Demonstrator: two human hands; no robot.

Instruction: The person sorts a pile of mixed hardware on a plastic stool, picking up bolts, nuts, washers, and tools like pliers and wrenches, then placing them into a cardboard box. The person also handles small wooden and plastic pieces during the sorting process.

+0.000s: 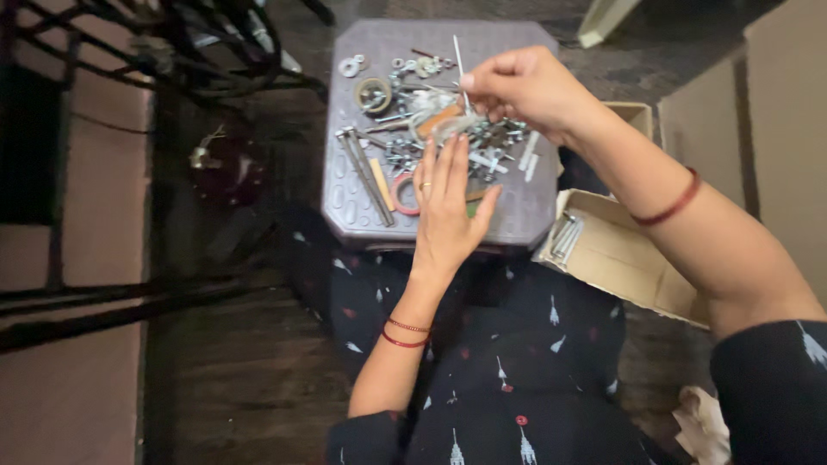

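Flanking the stool (517, 220): tan cardboard box (616, 250)

Dim, warm indoor light — dark floor shadows, soft motion blur throughout.

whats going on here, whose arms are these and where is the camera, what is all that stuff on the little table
There is no machine here: the camera sits on a person's head and looks down, so both arms are that person's own. In front of the knees stands a small grey-purple stool used as a table, strewn with a pile of metal screws, bolts and washers, some long rods and a red ring. The left hand lies flat and open over the pile. The right hand pinches a thin pale stick above it. An open cardboard box with a few metal pieces lies to the right.
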